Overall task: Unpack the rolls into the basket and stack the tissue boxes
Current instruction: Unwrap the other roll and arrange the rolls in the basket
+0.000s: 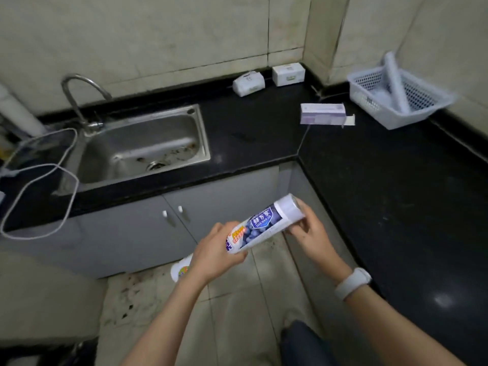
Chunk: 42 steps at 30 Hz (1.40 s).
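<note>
I hold a white roll with a blue printed wrapper in front of me, over the floor by the cabinet. My left hand grips its lower end. My right hand grips the upper end, where bare white roll shows. A white mesh basket stands at the far right of the black counter, with one roll leaning in it. A long purple-and-white box lies open-ended on the counter. Two white tissue packs rest apart by the back wall.
A steel sink with a curved tap is set into the counter on the left. A white cable loops over the counter's left edge. Grey cabinet doors stand below. A white printed object shows under my left wrist.
</note>
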Each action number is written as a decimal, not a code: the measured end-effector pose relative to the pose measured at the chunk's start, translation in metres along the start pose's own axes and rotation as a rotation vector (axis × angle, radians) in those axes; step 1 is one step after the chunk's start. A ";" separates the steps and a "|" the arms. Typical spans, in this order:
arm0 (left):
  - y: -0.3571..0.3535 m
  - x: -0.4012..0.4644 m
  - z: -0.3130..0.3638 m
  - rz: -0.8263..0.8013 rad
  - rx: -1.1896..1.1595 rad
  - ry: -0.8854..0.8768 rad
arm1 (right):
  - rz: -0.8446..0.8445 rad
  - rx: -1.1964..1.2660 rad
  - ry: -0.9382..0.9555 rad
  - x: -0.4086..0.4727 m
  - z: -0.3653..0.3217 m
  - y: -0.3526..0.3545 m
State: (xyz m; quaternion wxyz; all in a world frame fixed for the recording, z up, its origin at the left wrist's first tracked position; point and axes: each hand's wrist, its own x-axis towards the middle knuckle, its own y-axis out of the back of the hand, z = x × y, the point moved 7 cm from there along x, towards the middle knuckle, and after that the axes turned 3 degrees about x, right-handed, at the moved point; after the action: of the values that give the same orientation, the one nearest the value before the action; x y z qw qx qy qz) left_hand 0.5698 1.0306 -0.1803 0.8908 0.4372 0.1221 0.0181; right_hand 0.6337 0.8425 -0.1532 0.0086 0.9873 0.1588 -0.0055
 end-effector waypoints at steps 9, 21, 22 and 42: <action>0.001 0.170 0.032 -0.131 0.001 -0.089 | 0.086 0.024 0.075 0.158 0.000 0.056; 0.029 0.367 0.120 -0.053 0.248 -0.303 | 0.368 0.100 -0.128 0.334 0.012 0.160; 0.027 0.379 0.126 -0.070 0.252 -0.334 | 0.398 0.137 -0.140 0.340 0.014 0.167; 0.042 0.587 0.184 -0.047 -0.092 -0.405 | 0.904 0.201 -0.136 0.413 -0.003 0.252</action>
State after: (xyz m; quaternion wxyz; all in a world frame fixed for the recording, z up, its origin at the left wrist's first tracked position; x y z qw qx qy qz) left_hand 1.1855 0.9955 -0.1577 0.9164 0.3880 -0.0501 -0.0851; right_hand 1.1050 0.7323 -0.1524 -0.0750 0.9508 -0.2893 -0.0811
